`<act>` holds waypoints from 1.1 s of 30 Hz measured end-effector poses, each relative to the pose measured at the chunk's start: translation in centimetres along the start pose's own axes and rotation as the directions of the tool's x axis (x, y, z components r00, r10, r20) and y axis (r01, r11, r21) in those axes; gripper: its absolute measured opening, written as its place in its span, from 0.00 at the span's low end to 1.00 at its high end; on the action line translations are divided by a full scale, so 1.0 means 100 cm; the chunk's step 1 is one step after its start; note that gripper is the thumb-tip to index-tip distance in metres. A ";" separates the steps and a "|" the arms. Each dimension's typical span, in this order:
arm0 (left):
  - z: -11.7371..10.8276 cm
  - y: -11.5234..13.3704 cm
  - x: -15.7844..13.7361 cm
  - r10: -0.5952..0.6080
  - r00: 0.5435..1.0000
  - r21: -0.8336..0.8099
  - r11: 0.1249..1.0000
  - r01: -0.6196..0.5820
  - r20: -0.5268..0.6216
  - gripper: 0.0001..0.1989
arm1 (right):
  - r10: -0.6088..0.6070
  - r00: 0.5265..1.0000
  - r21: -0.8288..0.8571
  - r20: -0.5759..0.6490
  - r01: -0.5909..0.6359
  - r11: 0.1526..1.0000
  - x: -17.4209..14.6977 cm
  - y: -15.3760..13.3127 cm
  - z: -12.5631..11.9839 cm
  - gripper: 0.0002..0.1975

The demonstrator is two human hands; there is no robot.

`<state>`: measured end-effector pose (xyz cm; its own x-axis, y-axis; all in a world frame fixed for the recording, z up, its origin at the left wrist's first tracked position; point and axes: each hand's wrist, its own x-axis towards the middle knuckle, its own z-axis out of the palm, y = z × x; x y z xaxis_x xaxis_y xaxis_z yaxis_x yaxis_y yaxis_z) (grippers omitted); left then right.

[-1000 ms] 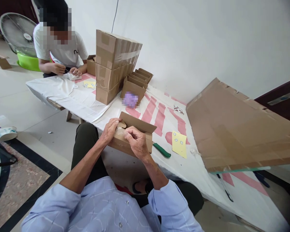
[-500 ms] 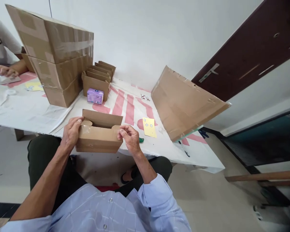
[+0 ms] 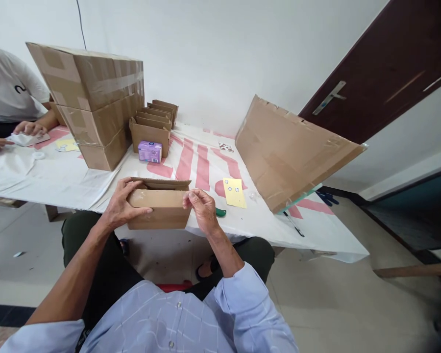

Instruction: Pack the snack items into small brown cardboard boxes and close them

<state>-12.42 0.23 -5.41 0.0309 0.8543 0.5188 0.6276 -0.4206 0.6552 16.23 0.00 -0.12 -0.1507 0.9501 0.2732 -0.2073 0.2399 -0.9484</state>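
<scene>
A small brown cardboard box (image 3: 159,218) is held at the front edge of the table, its long side towards me and its back flap standing up. My left hand (image 3: 122,203) grips the box's left end, thumb on the front face and fingers over the top. At the opposite end, my right hand (image 3: 202,208) has its thumb and fingers pinched at the upper right corner. The inside of the box is mostly hidden. Close to my right hand lies a green-handled item (image 3: 220,212), partly covered.
Large taped cartons (image 3: 106,103) are stacked at the left; folded cardboard boxes (image 3: 150,132) and a purple pack (image 3: 150,152) stand beside them. Yellow paper (image 3: 235,192), a pen (image 3: 294,224) and a leaning cardboard sheet (image 3: 290,152) are on the right. A co-worker (image 3: 18,93) sits far left.
The box has tilted, so its opening shows less. My left hand has shifted its grip, bringing the thumb onto the front face. The camera view has shifted somewhat.
</scene>
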 end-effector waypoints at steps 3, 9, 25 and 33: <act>0.005 0.003 0.003 -0.001 0.999 0.044 0.999 0.003 -0.039 0.43 | -0.001 1.000 0.010 0.005 0.001 1.000 -0.002 -0.002 -0.002 0.23; 0.013 0.062 -0.018 -0.004 0.984 0.221 0.974 0.044 -0.178 0.30 | 0.012 0.999 0.010 0.039 -0.012 1.000 -0.009 0.005 0.004 0.23; 0.036 0.120 -0.015 -0.161 0.971 -0.752 0.615 0.237 0.175 0.21 | 0.096 0.984 0.084 0.149 -0.109 0.990 -0.026 0.011 0.011 0.20; 0.028 0.119 -0.015 -0.185 0.939 -0.795 0.500 0.344 0.291 0.20 | 0.222 0.914 0.288 0.341 -0.326 0.900 -0.021 0.011 -0.002 0.26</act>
<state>-2.78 -5.16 0.06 0.1394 0.9685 0.2064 -0.2941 -0.1585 0.9425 16.57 -1.71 -1.73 -0.5131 0.8532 0.0940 -0.4160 -0.1514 -0.8967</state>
